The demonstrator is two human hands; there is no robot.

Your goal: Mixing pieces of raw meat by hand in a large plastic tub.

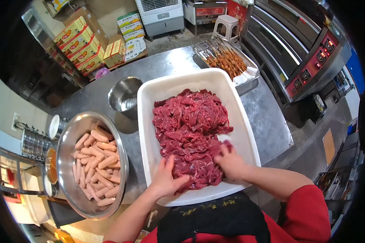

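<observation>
Before me a white plastic tub (245, 127) holds a heap of sliced raw red meat (190, 115). At the near left side of the heap is my left hand (168, 179), thumb and fingers spread apart against the meat. My right hand (233, 164) touches the heap's right side with curled fingers. Some of its fingertips are blurred among the slices, so whether they grip any is unclear.
Left of the tub, a large steel bowl (64, 158) contains several sausages (99, 164). An empty steel pot (124, 95) stands behind it. A metal tray (249, 85) with skewered meat (228, 62) lies at the far right of the steel table (267, 121), near a deck oven (283, 39).
</observation>
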